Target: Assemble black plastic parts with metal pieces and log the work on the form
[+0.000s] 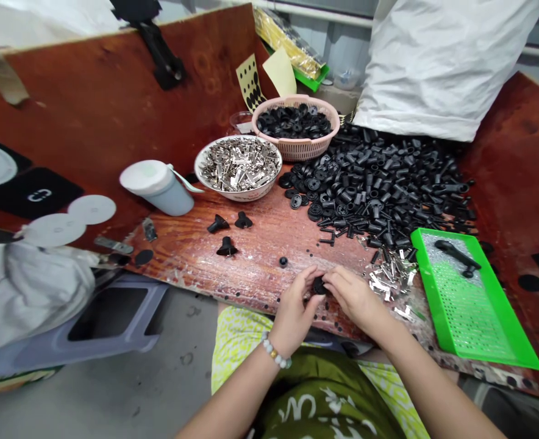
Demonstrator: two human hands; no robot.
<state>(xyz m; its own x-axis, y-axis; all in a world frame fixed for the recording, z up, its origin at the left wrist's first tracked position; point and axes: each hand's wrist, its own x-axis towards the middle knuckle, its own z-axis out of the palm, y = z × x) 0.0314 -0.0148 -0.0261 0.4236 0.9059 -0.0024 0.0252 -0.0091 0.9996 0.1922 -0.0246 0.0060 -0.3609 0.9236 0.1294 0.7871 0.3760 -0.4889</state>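
Note:
My left hand (294,308) and my right hand (354,299) meet near the table's front edge. Between their fingertips is a small round black plastic part (319,285); both hands are closed on it. The fingers cover some of its outline. Just beyond my left hand a small black cylindrical piece (283,261) stands on the wood. Farther left lie three black flared plastic pieces, one of them a cone-shaped piece (227,246). Right of my right hand is a scatter of small silvery metal clips (391,274).
A large pile of black plastic parts (379,177) covers the back right. Behind stand a metal-clip-filled bowl (246,195) and a pink basket (297,148) of black parts. A lidded cup (160,189) is at left, a green tray (438,326) with a black arm-shaped part at right.

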